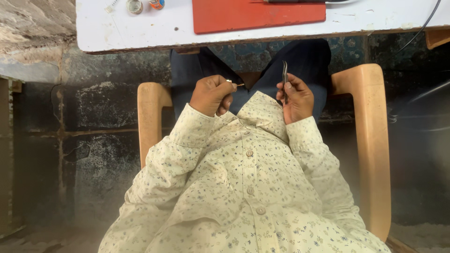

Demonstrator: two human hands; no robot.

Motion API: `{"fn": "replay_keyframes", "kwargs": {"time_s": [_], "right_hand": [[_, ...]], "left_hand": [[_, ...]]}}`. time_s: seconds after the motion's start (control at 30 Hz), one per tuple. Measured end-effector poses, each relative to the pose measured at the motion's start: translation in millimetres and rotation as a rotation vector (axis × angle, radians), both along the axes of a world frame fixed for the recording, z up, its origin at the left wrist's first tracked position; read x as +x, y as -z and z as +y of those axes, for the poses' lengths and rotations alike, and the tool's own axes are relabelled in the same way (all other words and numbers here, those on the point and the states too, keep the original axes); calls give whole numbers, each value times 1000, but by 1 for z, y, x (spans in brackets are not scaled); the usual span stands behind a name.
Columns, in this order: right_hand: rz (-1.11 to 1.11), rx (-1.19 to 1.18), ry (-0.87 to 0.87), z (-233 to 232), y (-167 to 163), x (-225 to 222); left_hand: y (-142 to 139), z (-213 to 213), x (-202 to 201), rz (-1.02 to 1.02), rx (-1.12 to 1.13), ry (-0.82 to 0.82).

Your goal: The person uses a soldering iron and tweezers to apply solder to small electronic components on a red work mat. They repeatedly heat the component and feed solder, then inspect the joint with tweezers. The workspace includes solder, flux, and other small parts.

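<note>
Two hands raised above lap, below white table (140,35) edge. Left hand (212,95) closed, pinching small gold-coloured piece (238,85) between fingertips, tip pointing right toward other hand. Right hand (295,98) clamped on slim metal tweezers (284,75), long axis upright, tips up. Piece lying left of tweezers, near, not touching. Red mat (243,16) on table, well apart. Wooden chair arms (370,140) flanking.

You sit in a tan wooden chair (375,140) at a white table (140,28) bearing a red mat (243,16) and, perhaps, small round tins (135,6).
</note>
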State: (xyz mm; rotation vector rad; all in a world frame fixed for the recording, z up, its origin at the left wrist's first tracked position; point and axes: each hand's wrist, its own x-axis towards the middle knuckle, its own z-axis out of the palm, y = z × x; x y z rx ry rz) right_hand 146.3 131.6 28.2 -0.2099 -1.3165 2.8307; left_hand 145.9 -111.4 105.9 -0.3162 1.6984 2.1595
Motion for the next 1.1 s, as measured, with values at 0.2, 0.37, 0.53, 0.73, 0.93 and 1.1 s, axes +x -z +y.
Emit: {"fn": "replay_keyframes", "kwargs": {"time_s": [0.2,0.37,0.53,0.73,0.93,1.1], "right_hand": [[27,-30,-49,-1,-3,-4],[44,-3,-51,-2,-3,-4],[42,27,-49,-3,-3,-3],[31,44,-41,-3,-4,-3],[41,55,-49,-2,-3,-2],[30,22,-70,0,0,-2]], "left_hand": [[3,1,3,25,-62,-23],[6,0,5,72,-55,-7],[7,0,7,151,-78,16],[6,2,11,166,-117,19],[8,7,15,87,-121,-68],[14,13,18,86,-102,-102]]}}
